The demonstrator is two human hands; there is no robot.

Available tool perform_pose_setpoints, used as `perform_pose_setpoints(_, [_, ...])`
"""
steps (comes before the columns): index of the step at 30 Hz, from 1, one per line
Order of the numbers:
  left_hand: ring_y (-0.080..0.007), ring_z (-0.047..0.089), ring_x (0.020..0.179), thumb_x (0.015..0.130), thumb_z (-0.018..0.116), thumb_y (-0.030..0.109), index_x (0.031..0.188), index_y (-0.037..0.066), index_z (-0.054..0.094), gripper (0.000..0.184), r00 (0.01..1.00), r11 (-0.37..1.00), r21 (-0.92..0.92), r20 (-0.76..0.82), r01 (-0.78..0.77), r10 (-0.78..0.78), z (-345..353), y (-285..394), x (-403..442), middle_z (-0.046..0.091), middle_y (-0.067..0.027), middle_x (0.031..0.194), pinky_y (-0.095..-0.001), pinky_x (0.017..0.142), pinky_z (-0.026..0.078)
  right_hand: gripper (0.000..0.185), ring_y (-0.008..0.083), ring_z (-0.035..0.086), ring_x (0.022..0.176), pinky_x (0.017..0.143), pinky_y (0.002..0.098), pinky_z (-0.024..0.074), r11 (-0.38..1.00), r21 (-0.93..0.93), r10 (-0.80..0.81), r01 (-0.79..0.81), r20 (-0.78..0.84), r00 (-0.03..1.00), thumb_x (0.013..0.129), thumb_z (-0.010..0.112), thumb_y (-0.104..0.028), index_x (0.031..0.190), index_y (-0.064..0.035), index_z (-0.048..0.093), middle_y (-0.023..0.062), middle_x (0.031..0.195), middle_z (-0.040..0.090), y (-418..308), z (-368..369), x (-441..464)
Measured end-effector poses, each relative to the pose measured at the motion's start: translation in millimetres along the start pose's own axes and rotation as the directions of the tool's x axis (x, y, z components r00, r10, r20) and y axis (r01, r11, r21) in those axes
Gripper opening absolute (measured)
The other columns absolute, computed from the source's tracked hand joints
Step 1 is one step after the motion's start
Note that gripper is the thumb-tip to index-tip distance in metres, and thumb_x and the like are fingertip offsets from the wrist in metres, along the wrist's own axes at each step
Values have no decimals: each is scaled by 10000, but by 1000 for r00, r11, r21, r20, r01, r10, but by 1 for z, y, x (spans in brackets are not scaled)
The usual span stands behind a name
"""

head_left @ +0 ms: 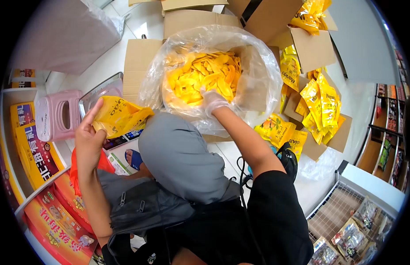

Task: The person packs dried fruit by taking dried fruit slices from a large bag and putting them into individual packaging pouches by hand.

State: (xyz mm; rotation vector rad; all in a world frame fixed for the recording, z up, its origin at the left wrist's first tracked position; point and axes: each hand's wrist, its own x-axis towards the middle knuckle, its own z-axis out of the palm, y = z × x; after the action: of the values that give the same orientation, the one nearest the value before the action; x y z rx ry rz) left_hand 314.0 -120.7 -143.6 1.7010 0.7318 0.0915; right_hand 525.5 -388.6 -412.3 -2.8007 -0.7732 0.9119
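My left hand [89,134] is closed on a yellow printed mango pouch [119,117], thumb and fingers gripping its edge. The pouch is tilted, and I cannot see into it. My right hand [215,101], in a clear plastic glove, reaches down into dried mango slices [205,75]. Its fingers are curled at the near side of the pile, partly hidden among the slices. The slices fill a clear plastic liner bag [262,75], which is folded outward over an open cardboard box [133,66].
Beneath the pouch stands a scale [114,81] beside a pink plastic container [59,115]. Yellow mango pouches [322,106] fill cardboard boxes at right; others lie near my right elbow. Shelves with packaged goods [35,150] line the left. A wire rack [337,207] stands lower right.
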Motion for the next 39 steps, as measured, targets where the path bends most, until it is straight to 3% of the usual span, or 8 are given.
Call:
perform_pose_setpoints(6, [-8,438,667,734,420,-81,1405,6,441,677,999,998,48,25,-37,36,3,0,1,520,-80,1320,-146,544,360,230,343,671,874,767,411,534,887,-306,-379,345,-58,924,809,579,-188,923,-35,708,173,935,685,-5,-31,-14])
perform_pose_setpoints(15, [-110,509,1111,713,412,-138,1380,-34,458,677,999,1000,17,38,-5,5,6,8,-6,473,-89,1333,-200,894,419,188,311,685,842,744,378,529,814,-373,-425,446,141,894,782,588,-149,859,-43,723,163,893,703,-29,-47,3])
perform_pose_setpoints(24, [-113,518,1106,735,408,-99,1396,-35,432,666,994,996,-15,63,-87,88,-2,-7,-11,449,-92,1373,-195,849,441,274,327,673,845,735,411,525,753,-431,-469,497,178,865,768,630,-291,822,-36,713,188,881,687,-20,-34,12])
perform_pose_setpoints(28, [-115,522,1096,728,403,-108,1391,-40,437,667,997,998,-17,50,-66,67,-1,-4,-12,454,-84,1353,-190,832,442,303,342,665,856,746,419,519,799,-388,-412,459,201,889,788,618,-326,821,-38,705,202,891,679,-5,-49,-1])
perform_pose_setpoints(30, [-157,489,1186,709,400,-155,1364,-58,459,665,996,997,-46,58,-63,65,0,-1,-13,463,-108,1316,-217,965,379,347,360,650,939,835,412,504,988,-91,-131,124,-72,989,778,645,-296,952,0,695,215,966,679,4,-79,-26])
perform_pose_setpoints(33, [-154,492,1184,706,395,-164,1367,-52,459,674,989,991,-78,97,-107,114,5,4,-13,464,-105,1315,-210,955,385,441,368,629,993,860,407,493,990,109,101,-88,-119,988,797,613,-402,990,-13,693,232,1025,659,51,-75,-5])
perform_pose_setpoints(36, [-158,453,1241,713,403,-123,1376,-57,448,668,985,990,-66,109,-127,134,9,9,-15,449,-112,1340,-249,1031,339,500,368,619,1021,863,399,490,988,-66,-138,142,68,988,819,553,-460,1024,-24,687,229,1079,644,55,-92,10])
perform_pose_setpoints(39, [-155,464,1228,713,405,-122,1378,-59,443,670,984,987,-53,87,-151,156,17,18,-17,447,-111,1349,-241,1016,353,501,360,631,983,859,399,492,989,144,-46,25,142,989,833,574,-438,1089,-14,647,239,1046,650,42,-96,7])
